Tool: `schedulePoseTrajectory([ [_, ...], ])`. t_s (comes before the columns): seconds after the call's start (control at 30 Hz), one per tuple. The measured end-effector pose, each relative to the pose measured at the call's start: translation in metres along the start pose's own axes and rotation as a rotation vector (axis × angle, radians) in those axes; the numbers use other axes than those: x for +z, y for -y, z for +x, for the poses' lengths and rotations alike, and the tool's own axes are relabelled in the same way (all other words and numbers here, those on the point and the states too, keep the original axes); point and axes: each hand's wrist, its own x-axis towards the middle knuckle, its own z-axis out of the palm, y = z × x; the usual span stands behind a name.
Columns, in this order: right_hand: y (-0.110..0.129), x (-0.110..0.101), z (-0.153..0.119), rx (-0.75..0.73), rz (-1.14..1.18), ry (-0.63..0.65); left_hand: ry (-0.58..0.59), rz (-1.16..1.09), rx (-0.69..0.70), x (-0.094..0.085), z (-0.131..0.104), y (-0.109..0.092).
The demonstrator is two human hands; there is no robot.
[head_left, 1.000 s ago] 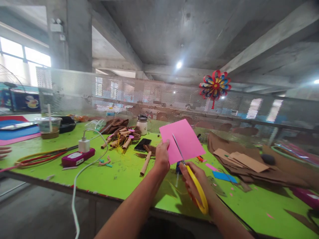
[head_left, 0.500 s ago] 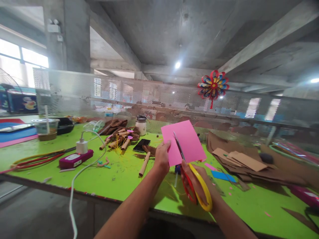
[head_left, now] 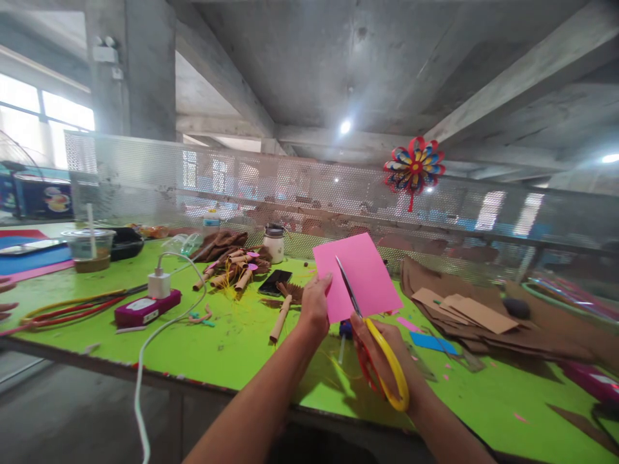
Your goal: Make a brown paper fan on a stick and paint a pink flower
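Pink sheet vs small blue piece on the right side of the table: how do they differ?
- Size: the pink sheet is much larger than the blue piece.
- Pose: the pink sheet is held up and tilted in the left hand; the blue piece lies on the green table.
- Contact: scissors overlap the pink sheet, not the blue piece.

Shared: both thin, plain-coloured, straight-edged.

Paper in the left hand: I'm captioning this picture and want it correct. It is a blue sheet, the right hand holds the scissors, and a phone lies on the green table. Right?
Not quite: the head view shows that the paper in the left hand is pink, not blue. The right hand holds the scissors, and a phone lies on the green table.
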Motion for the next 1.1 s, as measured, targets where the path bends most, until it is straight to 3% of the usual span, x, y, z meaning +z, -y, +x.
schedulePoseTrajectory([
  [0.57, 0.007, -0.001, -0.003, 0.026, 0.058, 0.055, 0.059, -0.053, -0.009, 0.001, 0.001, 0.005],
  [0.73, 0.0, -0.002, -0.004, -0.011, 0.037, 0.036, 0.067, -0.109, -0.088, 0.0, 0.006, 0.002],
  [0.9, -0.003, -0.003, -0.012, 0.092, 0.05, 0.063, 0.047, -0.111, -0.023, -0.001, 0.013, -0.005],
  [1.1, 0.006, -0.023, -0.023, 0.184, 0.125, 0.17, 0.028, -0.007, 0.023, -0.001, 0.013, -0.007],
])
